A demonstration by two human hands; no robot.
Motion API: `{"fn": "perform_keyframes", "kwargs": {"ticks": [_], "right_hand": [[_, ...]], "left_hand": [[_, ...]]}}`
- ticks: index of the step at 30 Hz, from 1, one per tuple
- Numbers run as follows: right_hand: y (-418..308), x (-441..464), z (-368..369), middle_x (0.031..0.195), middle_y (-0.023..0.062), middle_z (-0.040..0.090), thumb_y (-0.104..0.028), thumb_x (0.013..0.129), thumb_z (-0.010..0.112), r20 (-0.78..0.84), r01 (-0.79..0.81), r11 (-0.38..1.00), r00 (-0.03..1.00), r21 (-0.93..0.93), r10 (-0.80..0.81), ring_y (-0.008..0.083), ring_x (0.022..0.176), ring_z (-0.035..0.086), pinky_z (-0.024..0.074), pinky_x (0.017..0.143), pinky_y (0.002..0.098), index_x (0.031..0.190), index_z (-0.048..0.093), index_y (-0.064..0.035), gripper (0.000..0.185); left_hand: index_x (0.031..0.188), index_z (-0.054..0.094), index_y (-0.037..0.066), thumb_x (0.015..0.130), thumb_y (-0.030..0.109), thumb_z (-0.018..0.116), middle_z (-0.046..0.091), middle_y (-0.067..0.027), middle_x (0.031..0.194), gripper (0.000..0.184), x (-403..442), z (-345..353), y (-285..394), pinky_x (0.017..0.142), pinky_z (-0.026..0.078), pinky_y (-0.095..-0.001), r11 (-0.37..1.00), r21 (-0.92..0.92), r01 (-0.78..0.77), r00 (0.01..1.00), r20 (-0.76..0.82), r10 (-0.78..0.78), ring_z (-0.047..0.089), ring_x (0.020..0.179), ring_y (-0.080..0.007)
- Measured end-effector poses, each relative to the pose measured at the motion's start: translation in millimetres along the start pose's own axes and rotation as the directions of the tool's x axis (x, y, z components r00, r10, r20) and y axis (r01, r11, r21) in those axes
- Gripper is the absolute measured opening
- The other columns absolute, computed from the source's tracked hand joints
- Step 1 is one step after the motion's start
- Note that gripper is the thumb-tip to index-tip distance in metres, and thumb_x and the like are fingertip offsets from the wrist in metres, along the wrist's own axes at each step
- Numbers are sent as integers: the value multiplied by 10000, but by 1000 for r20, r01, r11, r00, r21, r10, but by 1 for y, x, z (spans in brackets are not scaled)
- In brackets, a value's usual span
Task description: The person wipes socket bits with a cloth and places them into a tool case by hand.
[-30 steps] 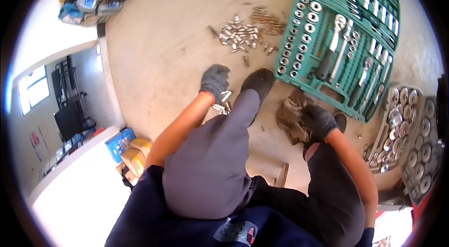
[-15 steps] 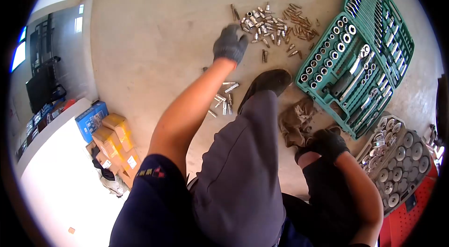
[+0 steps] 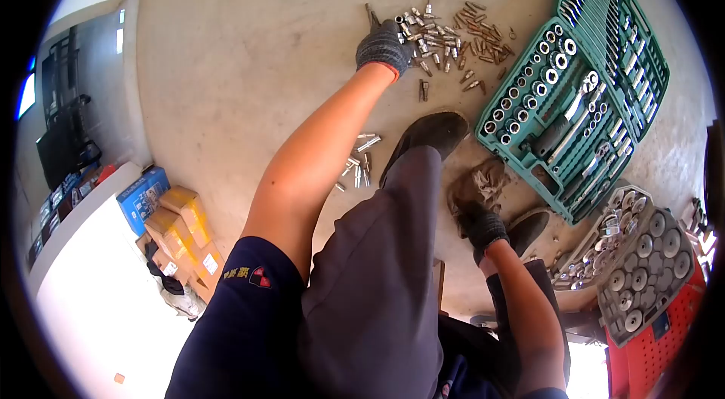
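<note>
Cardboard boxes (image 3: 181, 221), banded with yellow tape, stand at far left, next to a blue box (image 3: 143, 199). Rightward, on the bare concrete floor (image 3: 226, 74), a small group of long silvery sockets (image 3: 356, 171) lies beside the left forearm. Above it, the left hand (image 3: 381, 48), in a dark knitted glove with an orange cuff, is set against the left edge of a loose heap of silver-ended bits (image 3: 434, 36). Its fingers are largely hidden by the back of the glove; whether they are closed on a piece cannot be told. Copper-brown bits (image 3: 479, 36) are scattered directly to the right of the heap. Below, between the left shoe (image 3: 442, 131) and the right shoe (image 3: 527, 231), a crumpled brown cloth (image 3: 483, 181) lies on the floor; the gloved right hand (image 3: 483, 229) meets its near edge, its grip not discernible. Further right, an open green case (image 3: 559, 103) carries sockets, ratchets and spanners; beyond its lower corner is an open grey case (image 3: 657, 263) of metal discs. The step in hand is judged to be handling at the heap, though picking up and setting down look alike here. From this position, the next move calls for fingertip control, separating one piece without scattering its neighbours.
</note>
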State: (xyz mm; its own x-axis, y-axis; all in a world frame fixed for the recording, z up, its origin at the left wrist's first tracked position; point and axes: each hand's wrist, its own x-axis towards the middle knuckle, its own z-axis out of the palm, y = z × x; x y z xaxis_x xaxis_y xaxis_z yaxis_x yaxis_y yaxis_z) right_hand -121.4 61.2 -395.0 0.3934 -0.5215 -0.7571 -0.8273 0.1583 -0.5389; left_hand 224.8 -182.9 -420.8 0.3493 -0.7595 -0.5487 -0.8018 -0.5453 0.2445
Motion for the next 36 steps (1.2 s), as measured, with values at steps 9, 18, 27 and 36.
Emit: {"fn": "perform_keyframes", "kwargs": {"ticks": [9, 18, 27, 36], "right_hand": [[13, -1, 33, 1128, 195, 620, -277, 847, 623, -218, -183, 975, 964, -128, 152, 375, 1042, 592, 489, 860, 457, 1045, 654, -75, 285], [-8, 5, 0, 1109, 211, 585, -297, 805, 650, -369, -339, 934, 887, -111, 278, 397, 1030, 561, 467, 883, 494, 1049, 633, -62, 340], [-37, -1, -12, 1190, 216, 589, -315, 844, 599, -561, -403, 915, 758, -2, 333, 389, 1098, 563, 461, 930, 476, 1138, 605, -54, 393], [-19, -59, -47, 914, 164, 678, -242, 839, 652, -155, -7, 522, 951, 853, 266, 282, 835, 679, 557, 753, 380, 995, 662, 8, 294]], "left_hand": [[1110, 570, 73, 718, 122, 703, 610, -149, 1031, 416, -17, 22, -31, 837, 511, -408, 939, -173, -298, 926, -290, 241, 631, 918, -339], [1179, 549, 33, 864, -30, 577, 642, -107, 1040, 323, -123, -56, 16, 797, 538, -333, 387, -878, -282, 856, -48, 515, 654, 905, -198], [1360, 450, -15, 866, 123, 614, 644, -196, 1022, 538, -227, -154, 72, 659, 572, -397, 12, -917, 398, 530, 241, 813, 685, 773, -302], [1291, 509, 35, 827, 8, 690, 579, -75, 1200, 499, -343, -241, 119, 940, 479, -325, 311, -648, -695, 294, 139, 946, 566, 1051, -143]]}}
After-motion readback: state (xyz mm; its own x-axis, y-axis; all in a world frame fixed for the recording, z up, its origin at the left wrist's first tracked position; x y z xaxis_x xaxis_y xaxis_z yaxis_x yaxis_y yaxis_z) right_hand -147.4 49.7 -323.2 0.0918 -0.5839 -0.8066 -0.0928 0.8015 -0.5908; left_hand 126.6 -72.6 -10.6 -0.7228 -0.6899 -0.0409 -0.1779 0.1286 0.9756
